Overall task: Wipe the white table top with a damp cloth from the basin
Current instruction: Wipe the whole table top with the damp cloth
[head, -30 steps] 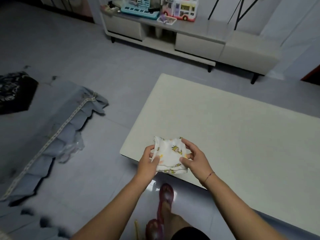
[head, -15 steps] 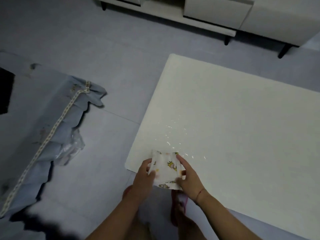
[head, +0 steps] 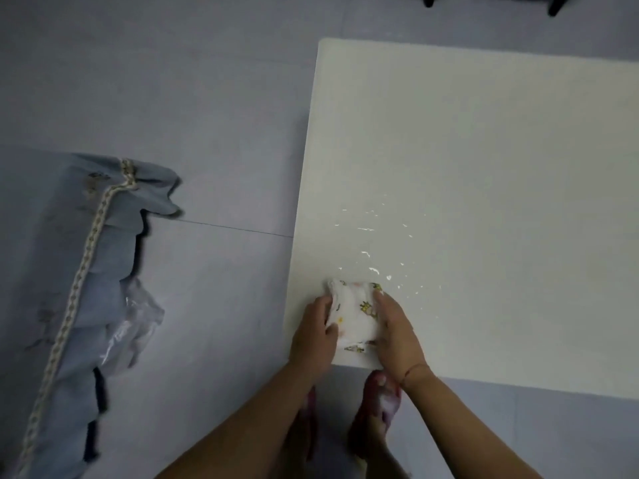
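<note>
A small white cloth (head: 356, 314) with yellow printed figures lies folded over the near left corner of the white table top (head: 484, 174). My left hand (head: 313, 335) grips its left edge, thumb on top. My right hand (head: 397, 335) holds its right edge, fingers along the side. Shiny water drops (head: 375, 257) speckle the table just beyond the cloth. No basin is in view.
A blue fabric-covered sofa edge (head: 69, 288) with lace trim fills the left, with a crumpled clear plastic bag (head: 133, 326) beside it. Grey tiled floor (head: 207, 133) lies between it and the table. My feet (head: 377, 406) in sandals stand under the table's near edge.
The view has tilted down and moved closer. Both hands have lowered the cloth toward the table's near left corner. Water drops have shown up on the surface.
</note>
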Tool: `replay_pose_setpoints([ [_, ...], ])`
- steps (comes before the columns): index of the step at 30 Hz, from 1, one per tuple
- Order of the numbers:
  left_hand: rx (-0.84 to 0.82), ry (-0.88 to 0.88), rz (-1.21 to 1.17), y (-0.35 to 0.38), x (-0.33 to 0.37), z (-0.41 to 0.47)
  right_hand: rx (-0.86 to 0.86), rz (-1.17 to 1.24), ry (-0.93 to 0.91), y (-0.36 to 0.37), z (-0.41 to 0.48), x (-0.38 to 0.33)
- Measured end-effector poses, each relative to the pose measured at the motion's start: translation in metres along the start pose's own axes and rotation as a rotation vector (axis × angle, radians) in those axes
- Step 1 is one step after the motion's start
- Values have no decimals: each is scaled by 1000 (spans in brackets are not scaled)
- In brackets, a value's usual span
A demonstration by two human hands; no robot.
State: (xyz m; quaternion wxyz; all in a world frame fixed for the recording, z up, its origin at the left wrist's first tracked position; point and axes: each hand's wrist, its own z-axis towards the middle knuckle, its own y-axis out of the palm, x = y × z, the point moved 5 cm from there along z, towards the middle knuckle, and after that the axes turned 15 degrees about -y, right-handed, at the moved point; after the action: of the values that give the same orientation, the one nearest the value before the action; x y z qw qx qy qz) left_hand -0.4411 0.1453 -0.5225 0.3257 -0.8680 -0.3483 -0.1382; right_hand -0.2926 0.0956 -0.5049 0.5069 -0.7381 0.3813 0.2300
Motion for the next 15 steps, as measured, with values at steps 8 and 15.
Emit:
replay_pose_setpoints([
  [8, 371, 468, 489, -7, -15, 45, 85, -482, -86, 67, 21, 1],
  [15, 379, 570, 164, -9, -47, 67, 173, -617, -61, 120, 38, -2],
])
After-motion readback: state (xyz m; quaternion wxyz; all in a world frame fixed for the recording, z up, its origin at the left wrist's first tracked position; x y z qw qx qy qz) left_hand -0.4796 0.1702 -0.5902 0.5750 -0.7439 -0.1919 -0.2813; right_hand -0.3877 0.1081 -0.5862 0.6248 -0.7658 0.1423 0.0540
